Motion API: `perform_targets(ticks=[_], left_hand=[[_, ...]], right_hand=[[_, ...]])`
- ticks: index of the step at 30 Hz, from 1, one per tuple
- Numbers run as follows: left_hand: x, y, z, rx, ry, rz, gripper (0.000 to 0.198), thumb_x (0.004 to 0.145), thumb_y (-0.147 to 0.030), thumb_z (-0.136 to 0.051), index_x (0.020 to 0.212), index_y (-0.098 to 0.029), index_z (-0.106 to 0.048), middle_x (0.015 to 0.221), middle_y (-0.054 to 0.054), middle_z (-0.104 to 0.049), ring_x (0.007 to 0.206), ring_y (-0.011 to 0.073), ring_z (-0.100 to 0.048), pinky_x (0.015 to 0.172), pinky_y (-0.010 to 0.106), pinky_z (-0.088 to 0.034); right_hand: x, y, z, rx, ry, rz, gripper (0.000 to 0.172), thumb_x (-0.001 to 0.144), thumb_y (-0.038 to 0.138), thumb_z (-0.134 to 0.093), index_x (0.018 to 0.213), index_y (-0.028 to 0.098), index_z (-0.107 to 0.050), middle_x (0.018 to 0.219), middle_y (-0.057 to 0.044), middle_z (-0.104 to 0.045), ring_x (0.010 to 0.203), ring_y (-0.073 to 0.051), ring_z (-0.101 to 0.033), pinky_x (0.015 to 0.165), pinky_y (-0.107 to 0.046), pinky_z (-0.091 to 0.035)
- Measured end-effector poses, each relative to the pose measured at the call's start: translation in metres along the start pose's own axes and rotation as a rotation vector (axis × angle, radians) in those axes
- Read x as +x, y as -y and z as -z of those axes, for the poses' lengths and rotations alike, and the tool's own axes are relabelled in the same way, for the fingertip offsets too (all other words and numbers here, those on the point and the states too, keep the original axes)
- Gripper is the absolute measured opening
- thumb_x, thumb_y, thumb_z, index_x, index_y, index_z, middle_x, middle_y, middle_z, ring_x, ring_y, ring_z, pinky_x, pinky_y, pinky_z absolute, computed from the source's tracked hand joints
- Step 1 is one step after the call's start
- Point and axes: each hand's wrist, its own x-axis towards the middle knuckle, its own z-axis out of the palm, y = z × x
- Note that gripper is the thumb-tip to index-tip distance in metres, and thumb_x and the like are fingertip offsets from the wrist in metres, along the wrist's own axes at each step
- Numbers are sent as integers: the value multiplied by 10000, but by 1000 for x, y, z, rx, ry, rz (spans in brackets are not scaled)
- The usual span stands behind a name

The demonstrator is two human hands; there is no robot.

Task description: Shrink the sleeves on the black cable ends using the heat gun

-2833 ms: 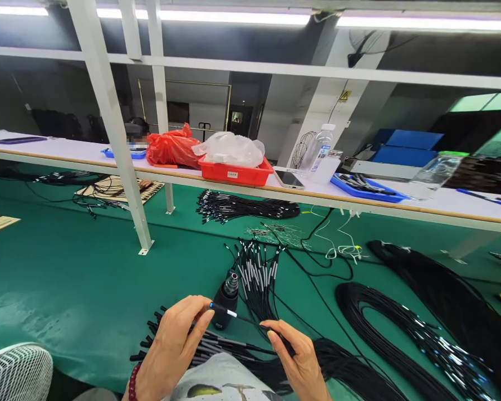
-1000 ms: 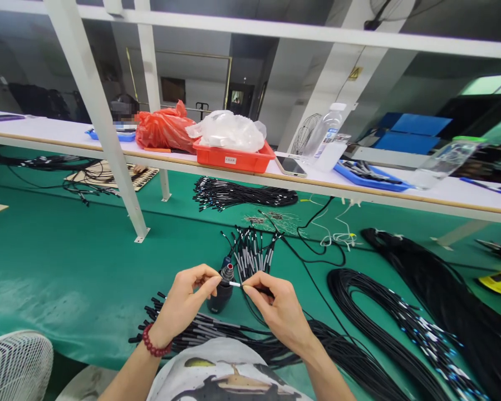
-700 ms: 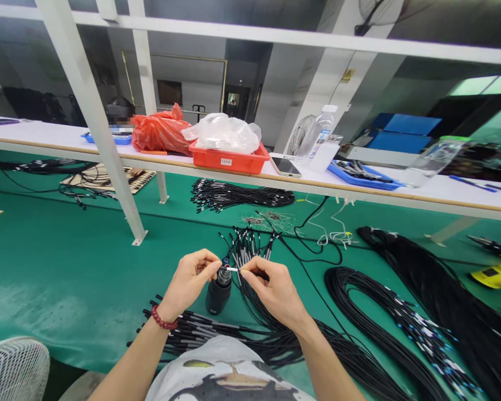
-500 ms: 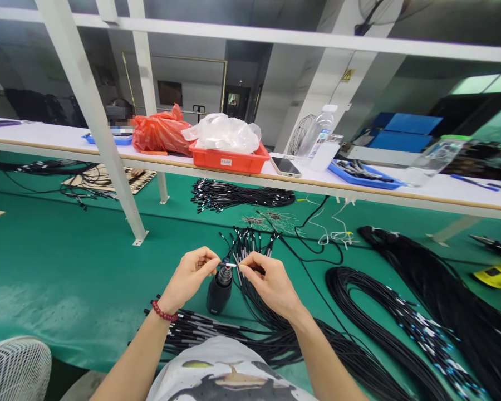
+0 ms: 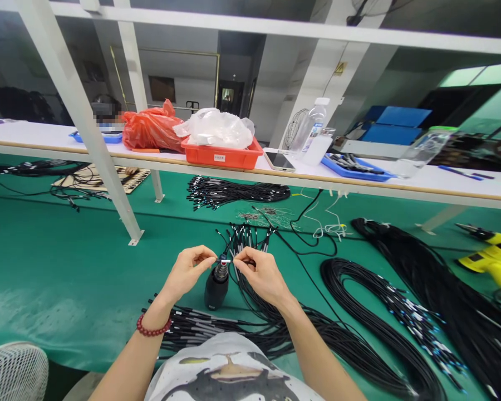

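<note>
Green-matted desk (image 5: 67, 267) under a white shelf (image 5: 359, 184), cables all over it. Grip: left hand (image 5: 187, 274) and right hand (image 5: 264, 274) are both pinched narrow on one cable end (image 5: 227, 260) with thumb and forefinger, left at the tip, right just behind the white sleeve, hands nearly touching. The cable end sits right over the top of the black holder (image 5: 215, 289), which stands upright on the desk between the wrists; can't tell if the two touch. Risks, my read: the pinch span is tiny, so a slip of either grip drops the end into the fanned bundle (image 5: 247, 236) just behind, where it looks like all the rest. The cable trails from the right hand into loose strands below, and a snag there would tug the end off line. The holder is tall and narrow with both hands close, so a wrist knock could tip it onto the near bundle (image 5: 192, 328). The coil (image 5: 359, 312) and yellow tool (image 5: 490, 259) are well apart to the right, no concern. Vs 2.8 s ago: hands were lower, nearer the body and well apart with a length of cable stretched between them; now they've closed up over the holder. The view has swung right, and the yellow tool was only a sliver at the edge then.
</note>
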Motion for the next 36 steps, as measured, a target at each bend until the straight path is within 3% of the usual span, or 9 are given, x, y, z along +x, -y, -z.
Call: perform_targets(ticks=[5,16,36], left_hand=[[1,3,0,31,-25,18,158,817,-293,-615,881,-164,-680,782,32,-683,721,150,-596,669,241,-449],[7,6,3,143,6,-47,138,833,-272,-591,830,-188,-700,820,29,-712,767,166,-623,705,254,-456],[10,16,-1,186,-59,-84,106,780,-248,-634,792,-194,-725,798,38,-712,769,180,-627,689,268,-465]], right_hand=[[1,-5,-3,-6,-9,2,159,846,240,-540,721,181,-618,642,14,-614,548,-105,-481,508,-221,-333],[1,-9,-7,4,-22,-1,145,846,232,-535,726,183,-601,644,14,-616,563,-111,-513,516,-216,-360],[1,-14,-11,15,-15,-11,151,841,221,-516,723,178,-600,674,-5,-642,599,-126,-559,545,-227,-407]])
